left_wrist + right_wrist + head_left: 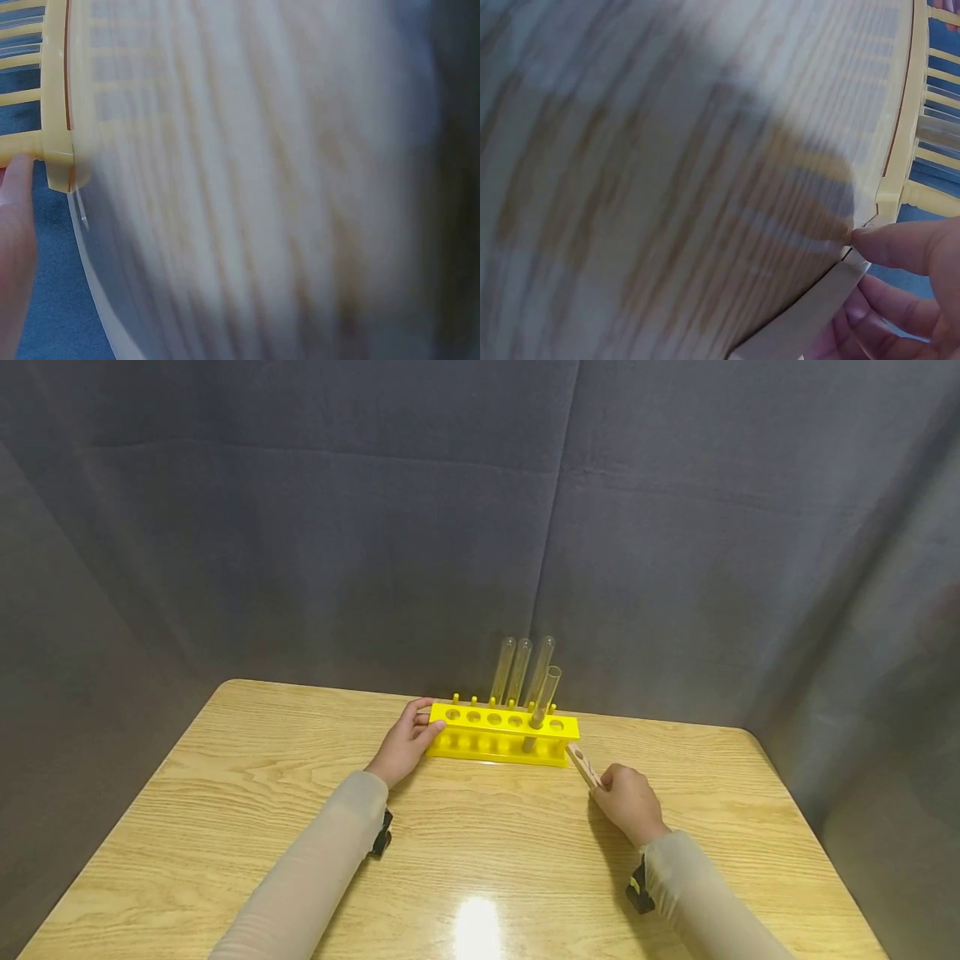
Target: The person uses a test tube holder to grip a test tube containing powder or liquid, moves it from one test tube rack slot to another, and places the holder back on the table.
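Note:
A yellow test tube rack [504, 718] stands at the back of the table. My left hand [405, 745] grips its left end, the thumb in front and the other fingers partly hidden behind. In the left wrist view, a finger [16, 187] touches the rack's end post [21, 144]. My right hand [628, 802] pinches a wooden test tube holder [582, 765], whose far end is close to the rack's right end. One open-topped glass test tube [550, 689] sits upright in a hole towards the right; its lower part looks greyish.
Several yellow pegs line the rack's back edge. Three glass test tubes [517, 670] stand upside down behind the rack's top plate. The wooden table [480, 843] has its rear edge just behind the rack, and a grey curtain [337, 543] hangs beyond it.

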{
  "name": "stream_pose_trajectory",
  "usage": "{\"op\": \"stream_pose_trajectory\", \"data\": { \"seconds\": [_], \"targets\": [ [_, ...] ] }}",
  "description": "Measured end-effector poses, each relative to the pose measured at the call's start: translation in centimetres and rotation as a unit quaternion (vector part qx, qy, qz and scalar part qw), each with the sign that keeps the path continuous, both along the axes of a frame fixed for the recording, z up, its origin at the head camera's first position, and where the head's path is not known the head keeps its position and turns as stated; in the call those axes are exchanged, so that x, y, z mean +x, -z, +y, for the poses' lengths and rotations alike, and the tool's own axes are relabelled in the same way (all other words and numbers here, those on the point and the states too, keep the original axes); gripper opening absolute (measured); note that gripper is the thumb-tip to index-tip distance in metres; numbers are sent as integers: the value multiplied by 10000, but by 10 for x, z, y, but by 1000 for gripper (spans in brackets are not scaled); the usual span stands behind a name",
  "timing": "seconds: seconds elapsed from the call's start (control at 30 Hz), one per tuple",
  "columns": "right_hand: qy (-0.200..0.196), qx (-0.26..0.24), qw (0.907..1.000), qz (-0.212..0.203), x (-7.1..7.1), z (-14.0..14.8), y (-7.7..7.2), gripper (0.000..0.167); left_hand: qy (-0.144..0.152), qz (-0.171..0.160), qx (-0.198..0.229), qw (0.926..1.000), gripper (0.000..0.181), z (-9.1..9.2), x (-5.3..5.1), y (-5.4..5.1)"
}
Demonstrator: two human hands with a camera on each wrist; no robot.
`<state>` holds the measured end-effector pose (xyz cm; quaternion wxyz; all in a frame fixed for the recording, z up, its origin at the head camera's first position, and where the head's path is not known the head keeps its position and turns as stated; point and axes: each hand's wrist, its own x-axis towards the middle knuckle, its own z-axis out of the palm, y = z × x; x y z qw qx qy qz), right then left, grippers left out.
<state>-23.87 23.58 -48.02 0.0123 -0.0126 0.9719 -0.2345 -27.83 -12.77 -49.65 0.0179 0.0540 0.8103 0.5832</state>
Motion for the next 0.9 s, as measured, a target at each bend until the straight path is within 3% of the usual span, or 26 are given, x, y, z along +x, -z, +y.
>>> {"op": "stream_pose_trajectory", "data": {
  "seconds": [0.63,0.9],
  "targets": [
    [-139,-39,9999,81,-2,1,5,18,-23,-37,102,9999,58,-1,2,1],
    [-189,-162,9997,68,-3,2,4,20,-91,171,-32,9998,59,1,2,1]
  ]
}}
